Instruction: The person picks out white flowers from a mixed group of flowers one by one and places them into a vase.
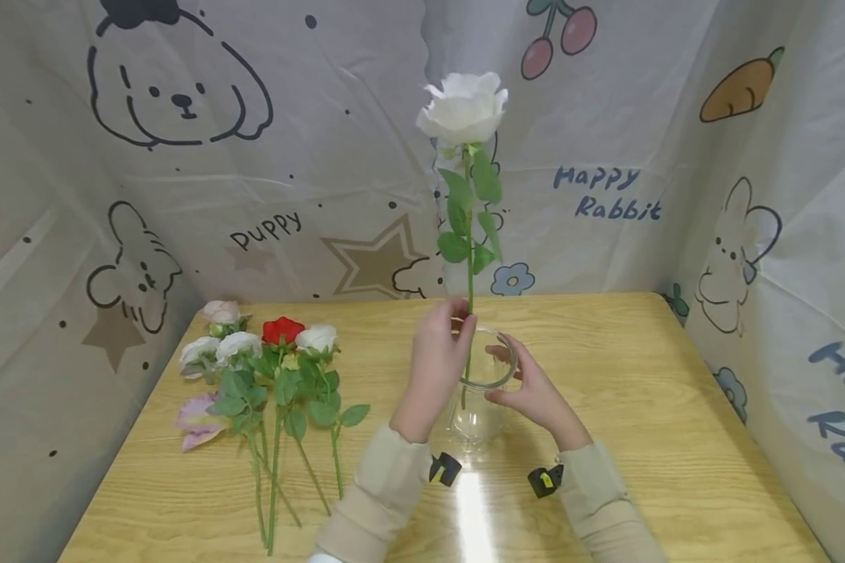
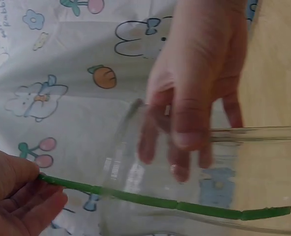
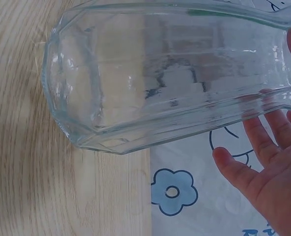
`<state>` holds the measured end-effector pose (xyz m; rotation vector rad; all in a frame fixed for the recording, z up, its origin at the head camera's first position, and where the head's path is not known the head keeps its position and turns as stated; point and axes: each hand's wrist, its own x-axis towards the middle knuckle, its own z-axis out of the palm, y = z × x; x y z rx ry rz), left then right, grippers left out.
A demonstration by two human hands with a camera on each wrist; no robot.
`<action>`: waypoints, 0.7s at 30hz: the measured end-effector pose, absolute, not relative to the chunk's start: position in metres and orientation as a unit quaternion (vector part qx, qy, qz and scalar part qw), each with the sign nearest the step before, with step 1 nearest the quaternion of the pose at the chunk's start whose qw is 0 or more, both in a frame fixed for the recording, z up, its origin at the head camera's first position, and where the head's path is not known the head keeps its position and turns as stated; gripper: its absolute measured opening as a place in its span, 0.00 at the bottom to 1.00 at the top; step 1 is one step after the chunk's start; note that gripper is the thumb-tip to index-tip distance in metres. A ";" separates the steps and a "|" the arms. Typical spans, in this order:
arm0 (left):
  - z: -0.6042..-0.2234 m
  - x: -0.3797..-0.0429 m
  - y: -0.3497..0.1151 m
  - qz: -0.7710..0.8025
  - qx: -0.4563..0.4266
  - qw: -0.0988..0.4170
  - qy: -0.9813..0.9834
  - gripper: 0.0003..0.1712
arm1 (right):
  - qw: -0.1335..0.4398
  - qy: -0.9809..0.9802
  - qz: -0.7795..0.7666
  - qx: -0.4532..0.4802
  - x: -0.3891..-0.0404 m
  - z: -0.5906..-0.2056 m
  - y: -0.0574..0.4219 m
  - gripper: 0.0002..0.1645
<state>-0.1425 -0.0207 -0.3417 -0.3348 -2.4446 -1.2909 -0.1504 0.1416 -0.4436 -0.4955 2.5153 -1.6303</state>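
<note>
A white rose (image 1: 463, 109) with green leaves stands upright in my left hand (image 1: 433, 360), whose thumb and fingers pinch the stem low down. Below that grip the stem (image 2: 135, 197) runs through the mouth of a clear glass vase (image 3: 111, 108), its lower end inside the glass. My right hand (image 1: 538, 391) holds the vase near its rim, thumb on one side and fingers round the other. In the left wrist view, the right hand (image 2: 199, 73) is seen against the clear neck. The vase stands on the wooden table (image 1: 605, 485).
To the left lie several loose flowers: a red rose (image 1: 282, 330), a white rose (image 1: 317, 338), a purple bloom (image 1: 200, 421) and paler ones, their stems pointing toward me. A printed curtain (image 1: 366, 117) rises behind the table and along both sides.
</note>
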 end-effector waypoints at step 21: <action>-0.379 -0.129 -0.032 -0.286 -0.074 0.155 -0.943 0.13 | 0.049 0.822 -0.543 -0.168 -0.148 -0.443 0.141 0.51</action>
